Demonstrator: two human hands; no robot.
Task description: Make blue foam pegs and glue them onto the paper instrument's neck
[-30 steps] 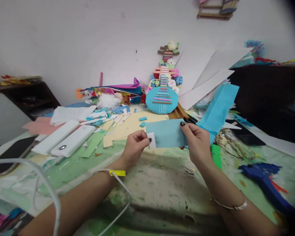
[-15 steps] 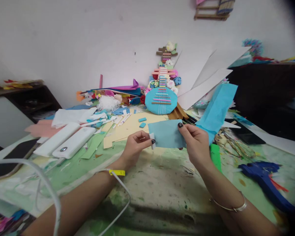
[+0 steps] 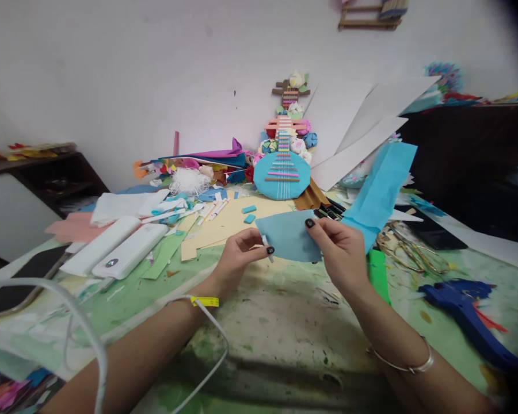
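Observation:
A small rectangle of blue paper (image 3: 287, 237) hangs in the air over the table, between my two hands. My right hand (image 3: 339, 244) pinches its right side, thumb in front and fingers behind. At its left edge my left hand (image 3: 244, 253) pinches a small white strip (image 3: 266, 247) that lies against the paper. Whether the strip is stuck to the paper I cannot tell. Beyond the paper stands a round blue paper lute (image 3: 282, 177) with white strings and coloured crossbars, leaning on the wall.
A blue hot glue gun (image 3: 461, 307), scissors (image 3: 408, 247) and a green box (image 3: 379, 276) lie at right. Light blue crepe paper (image 3: 382, 187) rises behind my right hand. At left are two white power banks (image 3: 129, 250) and a phone (image 3: 21, 279). A white cable (image 3: 213, 319) crosses my left wrist.
The blue paper has tilted, its right side dipping and its face bending a little. The white strip now shows narrower and more edge-on. Both hands keep their hold.

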